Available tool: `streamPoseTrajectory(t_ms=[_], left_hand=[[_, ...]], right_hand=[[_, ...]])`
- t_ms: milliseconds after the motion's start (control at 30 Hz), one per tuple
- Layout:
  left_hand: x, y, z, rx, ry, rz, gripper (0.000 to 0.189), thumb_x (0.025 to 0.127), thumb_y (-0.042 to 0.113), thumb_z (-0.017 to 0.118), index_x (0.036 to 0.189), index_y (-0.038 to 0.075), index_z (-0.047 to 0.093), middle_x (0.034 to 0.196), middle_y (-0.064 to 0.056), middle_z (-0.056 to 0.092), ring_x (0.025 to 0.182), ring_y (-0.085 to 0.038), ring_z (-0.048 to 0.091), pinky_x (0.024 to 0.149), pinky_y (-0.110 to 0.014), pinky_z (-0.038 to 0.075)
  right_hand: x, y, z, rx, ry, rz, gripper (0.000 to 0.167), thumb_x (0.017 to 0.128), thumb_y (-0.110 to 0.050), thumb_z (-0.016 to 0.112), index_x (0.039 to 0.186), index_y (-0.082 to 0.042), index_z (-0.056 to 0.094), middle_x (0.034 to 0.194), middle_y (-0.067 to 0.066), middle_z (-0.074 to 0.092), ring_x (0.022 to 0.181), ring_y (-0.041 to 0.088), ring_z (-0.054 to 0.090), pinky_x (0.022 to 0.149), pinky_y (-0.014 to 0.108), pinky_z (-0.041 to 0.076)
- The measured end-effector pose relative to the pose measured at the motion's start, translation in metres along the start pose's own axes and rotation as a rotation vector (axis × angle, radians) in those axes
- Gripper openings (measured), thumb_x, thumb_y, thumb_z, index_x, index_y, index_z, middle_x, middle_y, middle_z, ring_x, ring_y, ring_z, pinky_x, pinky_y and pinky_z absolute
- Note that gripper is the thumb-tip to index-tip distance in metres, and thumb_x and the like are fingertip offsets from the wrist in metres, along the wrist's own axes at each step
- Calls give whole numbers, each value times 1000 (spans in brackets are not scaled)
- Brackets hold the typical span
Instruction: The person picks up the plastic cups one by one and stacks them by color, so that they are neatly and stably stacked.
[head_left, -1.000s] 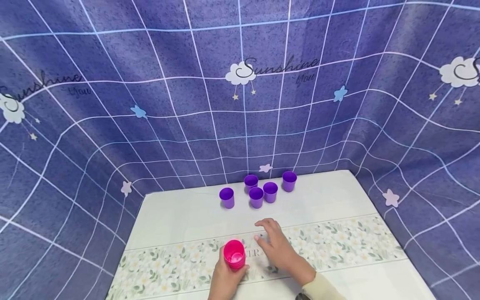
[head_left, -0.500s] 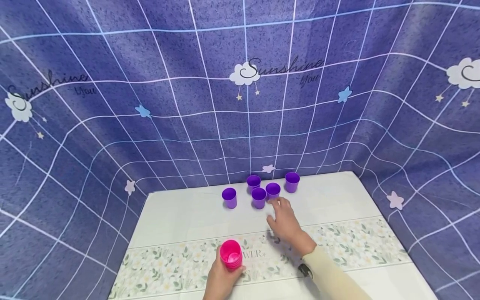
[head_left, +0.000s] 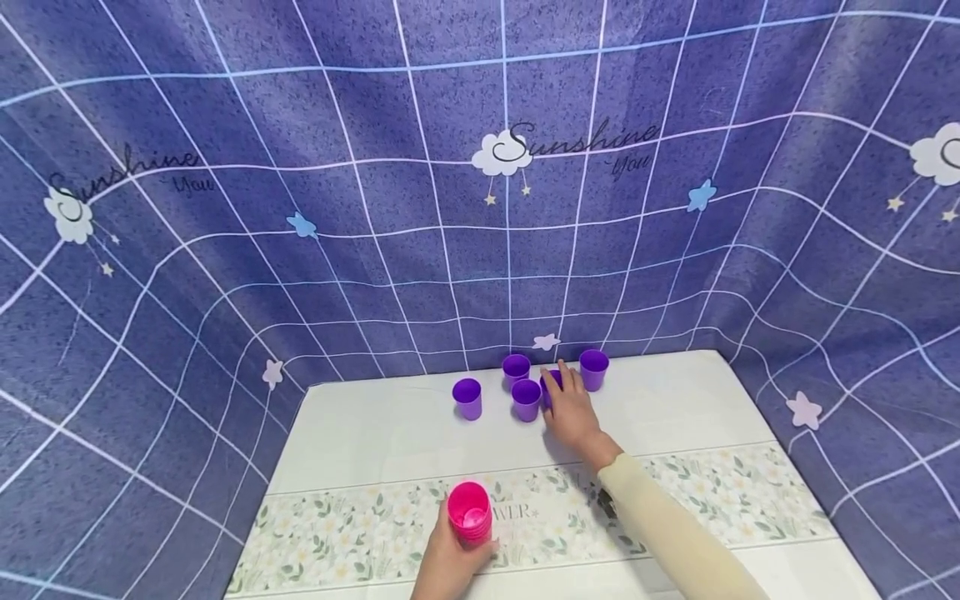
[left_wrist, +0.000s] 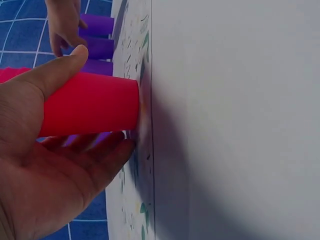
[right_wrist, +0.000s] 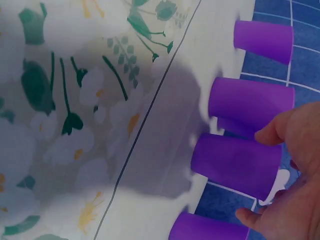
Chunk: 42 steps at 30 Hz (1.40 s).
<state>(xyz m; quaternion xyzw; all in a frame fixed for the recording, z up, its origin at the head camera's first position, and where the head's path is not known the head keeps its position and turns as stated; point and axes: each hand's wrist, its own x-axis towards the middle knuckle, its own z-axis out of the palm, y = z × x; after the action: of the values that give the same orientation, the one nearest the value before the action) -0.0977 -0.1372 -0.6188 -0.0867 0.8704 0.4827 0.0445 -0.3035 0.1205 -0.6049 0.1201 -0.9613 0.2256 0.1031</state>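
My left hand [head_left: 453, 554] grips a stack of nested pink cups [head_left: 470, 510] above the floral strip at the front. In the left wrist view the thumb lies along one side of the stack [left_wrist: 95, 105], the fingers along the other. My right hand [head_left: 572, 412] reaches over a purple cup [head_left: 551, 390], partly hiding it. From the right wrist, that purple cup [right_wrist: 235, 165] stands between the spread thumb and fingers; a gap shows between it and the lower fingertips. Beside it stand a front purple cup [head_left: 527, 401] and a right purple cup [head_left: 594, 371].
Two more purple cups stand at the back: the left cup [head_left: 467, 399] and the rear cup [head_left: 516, 369]. A white table [head_left: 360, 433] with a floral strip [head_left: 360, 533] bears them. Blue gridded cloth [head_left: 390, 275] rises behind and at both sides.
My right hand has moved forward from near the table's middle to a purple cup in the back group. The left hand keeps holding the pink cups in much the same place.
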Motion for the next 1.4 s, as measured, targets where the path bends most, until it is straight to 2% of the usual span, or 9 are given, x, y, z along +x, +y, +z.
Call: streamPoseTrajectory(t_ms=[167, 300, 433, 500, 600, 733, 900, 1067, 1400], left_hand=[[-1, -6, 0, -38, -31, -6, 113, 71, 27, 96, 160, 5, 30, 156, -26, 53, 144, -51, 50, 117, -72, 38], [-4, -11, 1, -12, -38, 14, 101, 75, 30, 94, 152, 2, 36, 147, -29, 59, 135, -50, 60, 112, -67, 47], [-8, -14, -1, 82, 1, -30, 88, 79, 41, 92, 141, 3, 43, 124, -17, 70, 106, -35, 72, 88, -57, 60], [-11, -16, -3, 133, -9, -68, 75, 83, 47, 87, 131, 5, 49, 108, -8, 70, 89, -24, 69, 73, -45, 58], [-16, -19, -6, 187, -107, -110, 53, 89, 49, 80, 112, 10, 55, 87, 0, 64, 72, -15, 59, 63, -33, 46], [-21, -20, -5, 196, -298, -125, 37, 89, 46, 80, 93, 15, 59, 77, 3, 61, 69, -15, 55, 61, -30, 41], [-21, -14, 4, 147, -425, -23, 30, 90, 42, 81, 95, 16, 66, 82, 6, 66, 72, -10, 57, 62, -28, 43], [-21, 0, 18, 113, -442, 105, 29, 91, 38, 80, 103, 15, 69, 89, 10, 71, 72, -1, 57, 63, -25, 47], [-23, 14, 40, 146, -450, 177, 23, 91, 33, 82, 100, 15, 69, 87, 15, 70, 71, 5, 55, 64, -22, 48]], right_hand=[[4, 4, -2, 28, -37, -1, 64, 98, -11, 68, 157, -9, 46, 164, 31, 33, 149, 53, 38, 120, 62, 43], [2, 6, -7, 63, 14, 51, 53, 99, -10, 66, 150, -10, 52, 156, 30, 40, 142, 51, 45, 113, 59, 51], [-2, 7, -11, 94, 46, 86, 54, 96, -7, 69, 148, -11, 54, 149, 30, 44, 137, 50, 49, 108, 61, 54], [-3, 8, -13, 102, 47, 94, 55, 95, -7, 71, 147, -12, 54, 146, 29, 45, 134, 49, 51, 107, 60, 54], [-8, 8, -17, 122, 46, 100, 56, 92, -7, 75, 144, -11, 55, 142, 28, 45, 129, 49, 53, 105, 60, 55], [-18, 9, -23, 131, 58, 106, 56, 87, -4, 76, 140, -9, 57, 136, 29, 47, 125, 49, 55, 102, 60, 55], [-30, 9, -27, 135, 74, 117, 52, 83, -13, 77, 131, -9, 58, 121, 23, 50, 112, 41, 57, 91, 57, 59], [-42, 4, -29, 170, 72, 125, 49, 75, -22, 81, 118, -13, 58, 113, 16, 49, 104, 35, 55, 81, 50, 58], [-70, -11, -36, 195, -4, 145, 47, 76, -25, 81, 116, -16, 59, 108, 10, 47, 99, 25, 51, 76, 39, 54]])
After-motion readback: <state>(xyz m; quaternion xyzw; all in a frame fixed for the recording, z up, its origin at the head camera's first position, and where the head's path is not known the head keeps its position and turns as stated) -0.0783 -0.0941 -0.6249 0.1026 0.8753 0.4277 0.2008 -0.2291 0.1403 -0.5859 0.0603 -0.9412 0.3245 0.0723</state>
